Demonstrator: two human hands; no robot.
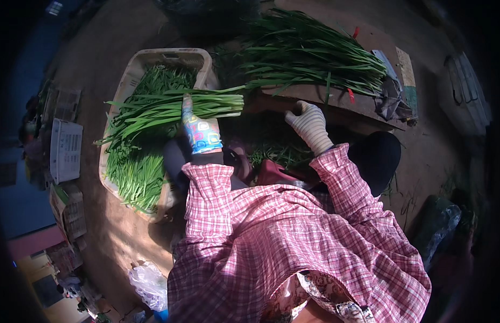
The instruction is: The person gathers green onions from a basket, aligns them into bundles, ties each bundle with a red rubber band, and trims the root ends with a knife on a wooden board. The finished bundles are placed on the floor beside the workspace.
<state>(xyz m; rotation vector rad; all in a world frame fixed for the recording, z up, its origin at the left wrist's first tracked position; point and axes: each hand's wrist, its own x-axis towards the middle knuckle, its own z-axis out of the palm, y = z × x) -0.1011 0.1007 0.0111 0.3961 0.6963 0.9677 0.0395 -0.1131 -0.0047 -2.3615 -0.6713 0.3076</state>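
Note:
My left hand (200,129), in a brightly patterned glove, is closed around a bundle of long green leafy stalks, likely garlic chives (215,104). The pale cut ends point right, and the leaves hang over a plastic crate (131,76) that holds more greens (141,177). My right hand (310,123), in a striped knit glove, is empty with its thumb and fingers curled but apart. It hovers just in front of a low wooden board (306,92). A large loose pile of the same greens (310,52) lies on that board, stalk ends to the right.
Red ties (351,95) and a crumpled cloth (391,101) are at the board's right end. Leaf scraps (282,155) litter the ground between my knees, beside a red plastic object (274,171). A white crate (66,149) stands far left; a plastic bag (149,284) lies lower left.

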